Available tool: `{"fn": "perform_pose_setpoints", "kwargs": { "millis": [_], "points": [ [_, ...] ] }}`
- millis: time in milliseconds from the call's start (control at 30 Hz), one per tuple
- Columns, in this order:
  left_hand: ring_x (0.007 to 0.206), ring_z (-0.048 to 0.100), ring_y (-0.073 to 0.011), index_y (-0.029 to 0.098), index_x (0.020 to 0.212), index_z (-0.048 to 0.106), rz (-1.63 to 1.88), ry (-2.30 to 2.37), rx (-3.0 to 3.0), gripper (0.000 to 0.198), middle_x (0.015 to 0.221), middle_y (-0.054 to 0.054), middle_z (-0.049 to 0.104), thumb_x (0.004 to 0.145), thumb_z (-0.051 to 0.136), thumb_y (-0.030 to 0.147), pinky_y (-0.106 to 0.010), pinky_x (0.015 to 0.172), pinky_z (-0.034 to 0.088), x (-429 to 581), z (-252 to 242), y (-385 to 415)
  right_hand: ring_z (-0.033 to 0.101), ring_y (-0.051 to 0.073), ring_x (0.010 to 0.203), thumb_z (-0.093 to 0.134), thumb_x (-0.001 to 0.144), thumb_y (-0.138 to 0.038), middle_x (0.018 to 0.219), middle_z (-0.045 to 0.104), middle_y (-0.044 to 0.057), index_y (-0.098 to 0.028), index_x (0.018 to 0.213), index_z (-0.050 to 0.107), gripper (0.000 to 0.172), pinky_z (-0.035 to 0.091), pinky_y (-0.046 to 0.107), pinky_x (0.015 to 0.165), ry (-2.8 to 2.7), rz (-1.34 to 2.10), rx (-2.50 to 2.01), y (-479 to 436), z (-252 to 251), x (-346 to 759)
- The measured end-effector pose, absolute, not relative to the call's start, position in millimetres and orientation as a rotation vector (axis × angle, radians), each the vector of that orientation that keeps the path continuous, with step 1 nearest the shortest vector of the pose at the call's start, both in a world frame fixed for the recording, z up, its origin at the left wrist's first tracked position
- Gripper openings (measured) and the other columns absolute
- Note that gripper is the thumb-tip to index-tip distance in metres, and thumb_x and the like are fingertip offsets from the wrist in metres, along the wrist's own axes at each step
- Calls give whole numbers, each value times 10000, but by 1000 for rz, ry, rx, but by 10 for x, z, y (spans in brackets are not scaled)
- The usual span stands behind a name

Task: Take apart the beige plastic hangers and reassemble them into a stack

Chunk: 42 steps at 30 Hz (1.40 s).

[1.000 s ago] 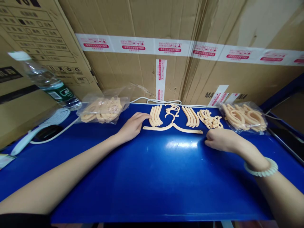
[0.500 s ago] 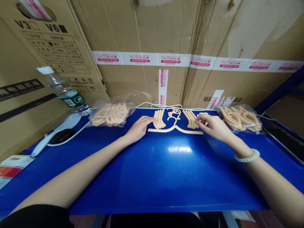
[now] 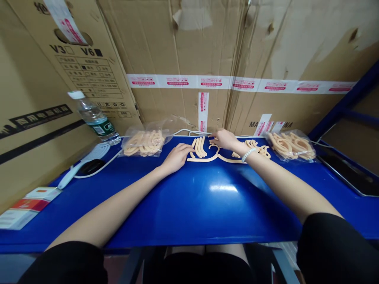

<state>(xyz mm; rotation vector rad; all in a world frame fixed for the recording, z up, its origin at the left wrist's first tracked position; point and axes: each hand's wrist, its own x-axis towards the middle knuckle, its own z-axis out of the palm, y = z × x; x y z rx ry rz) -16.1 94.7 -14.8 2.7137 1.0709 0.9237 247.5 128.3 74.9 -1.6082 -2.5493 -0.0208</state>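
On the blue table, a peach-coloured plastic clothes hanger (image 3: 204, 159) lies with its hook pointing away from me; its right end is partly behind my right arm. My left hand (image 3: 177, 158) rests beside its left end, fingers stretched out flat and fingertips at a row of loose curved hanger arms (image 3: 200, 146). Over the small pile of hanger hooks behind the hanger, my right hand (image 3: 224, 139) bends its fingers closed around a hook (image 3: 211, 136), largely covered by the hand. More hanger arms (image 3: 251, 145) lie right of it, partly hidden by my wrist.
Clear bags of hanger parts lie left (image 3: 145, 142) and right (image 3: 291, 145). Further left are a water bottle (image 3: 102, 127), a hairbrush (image 3: 96, 154), a black object (image 3: 92, 167) and a small box (image 3: 31, 207). A phone-like device (image 3: 349, 173) lies right; cardboard boxes (image 3: 183, 51) stand behind.
My right hand has moved left and away from me, from the right row of hanger arms to the hooks. My left hand stays by the left row. The camera view has shifted.
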Motion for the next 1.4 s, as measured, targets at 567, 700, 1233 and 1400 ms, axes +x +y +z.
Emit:
{"fn": "perform_pose_setpoints", "kwargs": {
  "millis": [567,700,1233,1400],
  "points": [
    [1093,640,-217,211,1078,650,985,1189,2675,228,1240,-72,635,1011,432,206,-375,957,526,-194,-72,910,641,173,696,440,997,-322,876,660,66,-179,1030,520,167,556,321,698,-1925,525,-1470,1218,788,2858],
    [1129,642,-213,193,1073,640,1257,1112,2530,231,1206,-98,654,1029,415,221,-366,992,520,-40,100,714,679,159,647,438,1009,-473,871,605,-8,-254,1026,395,224,595,336,628,-1769,805,-1336,880,843,3047],
    [916,660,-190,191,848,700,1271,701,1816,102,957,-71,613,889,701,285,-363,842,618,538,52,108,739,159,751,879,747,-432,912,773,92,-154,945,746,366,623,237,695,-1225,1516,-1022,88,396,2863],
    [846,690,-136,211,900,463,1288,680,1574,324,975,-8,548,815,773,250,-312,810,624,556,-9,104,742,160,709,926,679,-359,884,782,72,-189,873,610,408,606,224,625,-1230,1536,-1014,-11,381,2751]
  ]
}}
